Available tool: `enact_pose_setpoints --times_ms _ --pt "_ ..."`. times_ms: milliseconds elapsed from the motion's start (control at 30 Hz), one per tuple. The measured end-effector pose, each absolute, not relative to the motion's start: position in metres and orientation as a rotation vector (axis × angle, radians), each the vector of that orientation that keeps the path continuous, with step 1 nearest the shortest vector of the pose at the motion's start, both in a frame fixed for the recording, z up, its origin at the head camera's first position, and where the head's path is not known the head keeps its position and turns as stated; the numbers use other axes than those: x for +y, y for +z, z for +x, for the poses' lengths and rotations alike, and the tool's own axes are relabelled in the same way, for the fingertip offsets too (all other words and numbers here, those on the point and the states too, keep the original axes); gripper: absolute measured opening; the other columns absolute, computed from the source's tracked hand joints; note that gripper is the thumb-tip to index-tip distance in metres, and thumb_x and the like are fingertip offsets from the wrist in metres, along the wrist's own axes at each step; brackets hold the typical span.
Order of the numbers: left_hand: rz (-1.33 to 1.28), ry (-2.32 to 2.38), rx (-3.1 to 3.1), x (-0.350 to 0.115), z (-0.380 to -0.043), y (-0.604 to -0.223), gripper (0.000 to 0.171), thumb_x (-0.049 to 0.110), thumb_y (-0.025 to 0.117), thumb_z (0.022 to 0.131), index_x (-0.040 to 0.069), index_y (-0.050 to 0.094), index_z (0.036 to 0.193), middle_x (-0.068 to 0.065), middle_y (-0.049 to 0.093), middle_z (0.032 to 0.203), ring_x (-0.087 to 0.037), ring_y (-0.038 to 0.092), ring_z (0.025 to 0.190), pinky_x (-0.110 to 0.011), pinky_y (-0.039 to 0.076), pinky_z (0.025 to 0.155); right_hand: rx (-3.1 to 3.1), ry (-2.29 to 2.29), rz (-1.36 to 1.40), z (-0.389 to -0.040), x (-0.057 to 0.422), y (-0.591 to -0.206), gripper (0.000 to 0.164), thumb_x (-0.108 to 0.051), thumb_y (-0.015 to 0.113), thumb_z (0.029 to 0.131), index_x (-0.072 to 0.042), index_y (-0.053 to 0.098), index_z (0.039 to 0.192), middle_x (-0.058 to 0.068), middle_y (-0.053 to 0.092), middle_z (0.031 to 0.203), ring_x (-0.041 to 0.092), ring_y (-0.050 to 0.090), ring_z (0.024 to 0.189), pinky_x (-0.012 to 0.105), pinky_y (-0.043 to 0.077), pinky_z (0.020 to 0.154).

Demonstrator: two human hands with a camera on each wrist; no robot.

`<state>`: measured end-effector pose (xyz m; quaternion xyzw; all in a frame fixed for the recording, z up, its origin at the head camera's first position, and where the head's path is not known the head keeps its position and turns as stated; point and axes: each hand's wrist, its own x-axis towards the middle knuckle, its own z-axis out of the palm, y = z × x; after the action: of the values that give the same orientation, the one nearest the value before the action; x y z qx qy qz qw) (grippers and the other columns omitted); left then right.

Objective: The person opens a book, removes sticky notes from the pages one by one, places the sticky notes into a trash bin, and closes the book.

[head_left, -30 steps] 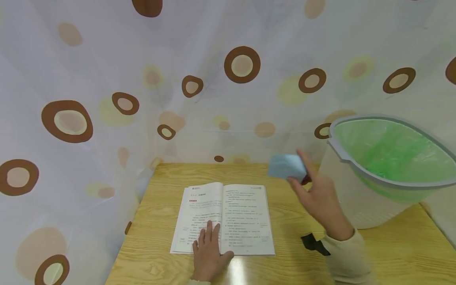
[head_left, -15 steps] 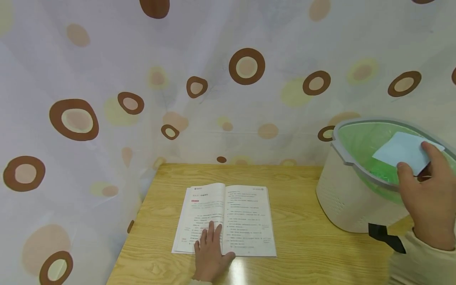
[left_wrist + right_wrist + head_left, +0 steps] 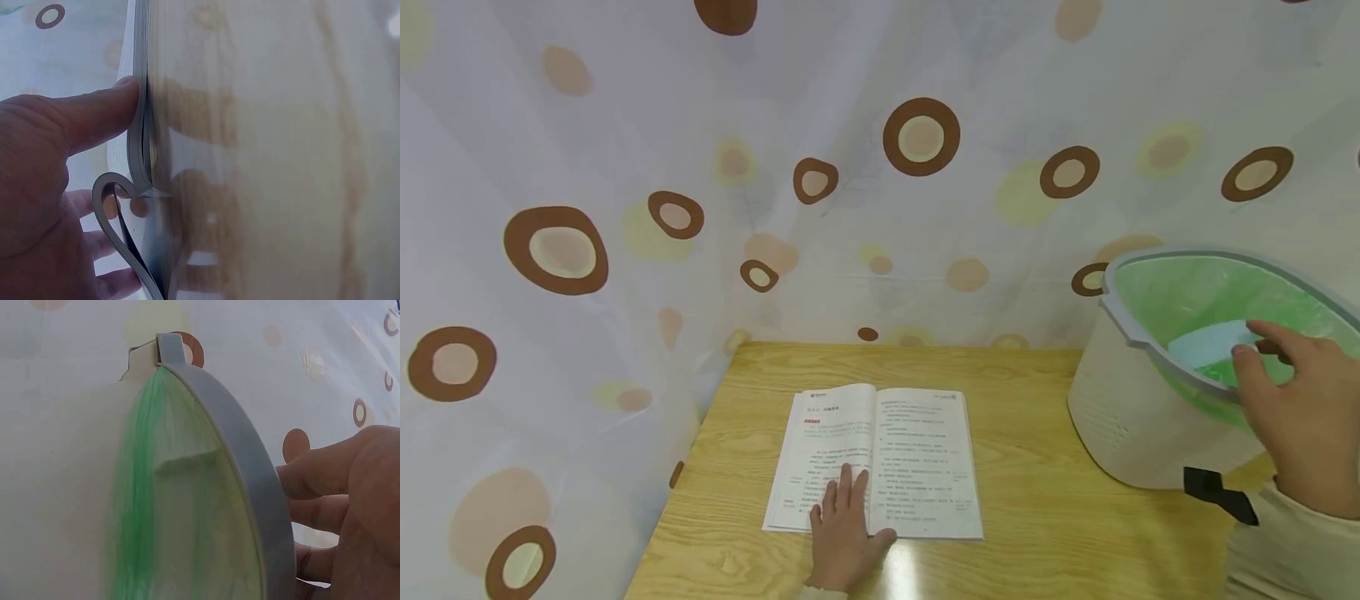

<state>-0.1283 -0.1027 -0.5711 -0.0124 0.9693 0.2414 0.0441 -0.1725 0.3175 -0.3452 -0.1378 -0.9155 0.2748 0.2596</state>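
An open book (image 3: 922, 467) with printed text lies on the wooden table. My left hand (image 3: 842, 533) rests with spread fingers on its left page, the thumb reaching over the lower edge by the spine. In the left wrist view the thumb (image 3: 103, 115) presses against the book's edge (image 3: 139, 125). At the right, my right hand (image 3: 1303, 392) is over the near rim of a bin (image 3: 1135, 417), thumb and forefinger apart. A light blue piece of paper (image 3: 1206, 343) is tilted inside the bin's mouth, just beyond the fingertips. In the right wrist view the fingers (image 3: 319, 469) show behind the rim.
A translucent green bag (image 3: 1210, 283) lines the bin under its grey rim (image 3: 1232, 252). A white curtain with brown rings (image 3: 921, 137) hangs behind the table (image 3: 1022, 500) and along its left side. A black strap piece (image 3: 1221, 496) sits by the right sleeve.
My right hand has carried the light blue paper rightward from above the table to the bin and let it go; the paper has dropped and tipped. The left hand stays on the book.
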Motion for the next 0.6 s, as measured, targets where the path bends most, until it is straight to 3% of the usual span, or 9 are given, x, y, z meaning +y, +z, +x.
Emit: enact_pose_setpoints --times_ms 67,133,233,267,333,467,500,600 --pt "-0.026 0.744 2.962 -0.101 -0.129 -0.571 0.091 0.047 0.074 0.072 0.014 0.032 0.146 -0.018 0.020 0.158 -0.046 0.021 0.139 -0.076 0.017 0.105 -2.445 0.750 -0.344 -0.171 0.319 -0.347 0.047 -0.022 0.040 0.098 -0.001 0.045 0.139 0.038 0.046 0.131 0.052 0.043 0.116 0.067 0.029 0.099" --pt "-0.009 0.748 2.965 -0.101 -0.129 -0.571 0.092 0.048 0.074 0.072 0.014 0.032 0.146 -0.019 0.020 0.158 -0.047 0.021 0.139 -0.076 0.018 0.104 -2.362 0.778 -0.356 -0.170 0.317 -0.347 0.045 -0.020 0.041 0.097 0.000 0.049 0.136 0.037 0.045 0.134 0.051 0.031 0.129 0.069 0.014 0.109" --pt "-0.012 0.745 2.979 -0.102 -0.128 -0.572 0.092 0.047 0.074 0.072 0.014 0.033 0.146 -0.019 0.021 0.158 -0.047 0.022 0.138 -0.076 0.018 0.104 -2.140 0.791 -0.307 -0.172 0.308 -0.348 0.038 -0.016 0.045 0.094 0.003 0.059 0.124 0.035 0.050 0.128 0.050 0.037 0.125 0.060 0.018 0.112" --pt "-0.023 0.742 2.983 -0.103 -0.128 -0.572 0.092 0.047 0.075 0.071 0.013 0.033 0.146 -0.018 0.022 0.158 -0.047 0.023 0.138 -0.077 0.019 0.103 -2.047 0.783 -0.270 -0.173 0.303 -0.348 0.035 -0.014 0.047 0.093 0.004 0.063 0.118 0.029 0.058 0.121 0.048 0.041 0.120 0.055 0.021 0.112" --pt "-0.053 0.736 2.985 -0.104 -0.127 -0.571 0.091 0.046 0.075 0.071 0.013 0.034 0.145 -0.018 0.022 0.157 -0.047 0.023 0.138 -0.077 0.019 0.103 -1.870 0.759 -0.193 -0.175 0.292 -0.349 0.030 -0.013 0.050 0.091 0.006 0.069 0.104 0.007 0.065 0.105 0.034 0.051 0.107 0.046 0.026 0.108" --pt "-0.047 0.757 2.953 -0.103 -0.126 -0.567 0.090 0.045 0.074 0.071 0.012 0.034 0.145 -0.019 0.022 0.157 -0.048 0.022 0.138 -0.078 0.018 0.103 -1.629 0.762 -0.147 -0.171 0.267 -0.349 0.026 -0.010 0.052 0.089 0.007 0.072 0.089 -0.027 0.051 0.099 0.007 0.048 0.096 0.036 0.030 0.098" --pt "-0.028 0.765 2.941 -0.102 -0.126 -0.567 0.090 0.046 0.074 0.072 0.012 0.034 0.145 -0.020 0.021 0.157 -0.049 0.022 0.138 -0.078 0.018 0.103 -1.586 0.777 -0.148 -0.169 0.262 -0.350 0.026 -0.010 0.053 0.088 0.007 0.072 0.086 -0.028 0.052 0.097 0.002 0.045 0.097 0.035 0.032 0.097" --pt "0.004 0.793 2.932 -0.107 -0.126 -0.565 0.090 0.047 0.071 0.073 0.011 0.033 0.146 -0.021 0.022 0.157 -0.050 0.022 0.137 -0.079 0.019 0.101 -1.492 0.837 -0.119 -0.171 0.240 -0.356 0.023 -0.007 0.055 0.083 0.008 0.072 0.080 -0.015 0.061 0.089 0.005 0.049 0.095 0.032 0.034 0.093"
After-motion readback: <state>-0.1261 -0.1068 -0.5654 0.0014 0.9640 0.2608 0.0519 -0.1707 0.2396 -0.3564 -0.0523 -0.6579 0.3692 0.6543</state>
